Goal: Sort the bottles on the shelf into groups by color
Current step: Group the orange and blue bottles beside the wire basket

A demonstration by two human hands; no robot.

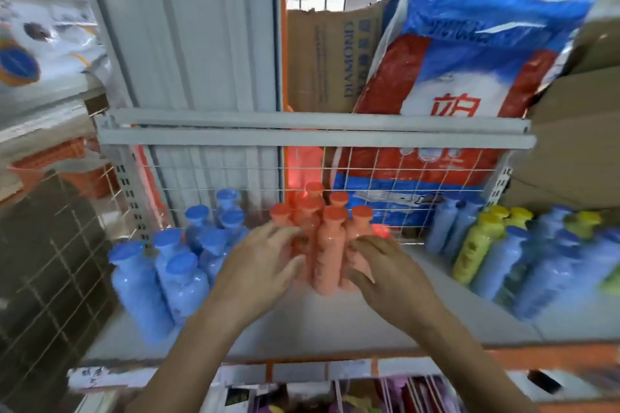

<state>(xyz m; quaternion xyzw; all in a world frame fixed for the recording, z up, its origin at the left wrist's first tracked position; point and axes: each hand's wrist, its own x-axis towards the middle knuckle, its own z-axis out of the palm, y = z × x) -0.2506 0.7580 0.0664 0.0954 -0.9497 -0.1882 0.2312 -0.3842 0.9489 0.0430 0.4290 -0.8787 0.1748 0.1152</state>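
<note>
2 colors grouped: blue bottles (pixel 161 265) left, orange bottles (pixel 327 245) between spread-fingered left hand (pixel 261 265) and right hand (pixel 389 271); yellow bottles (pixel 476 245) unsorted at shelf's (pixel 335 322) right end.

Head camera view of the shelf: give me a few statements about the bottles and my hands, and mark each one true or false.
1. The orange bottles stand clustered at the middle of the shelf. True.
2. The left hand and right hand are on either side of that cluster. True.
3. The group at the left end is yellow. False: those are blue bottles.
4. The right end holds one colour only. False: yellow bottles are mixed with blue ones there.
5. A wire grid runs behind the bottles. True.
</note>
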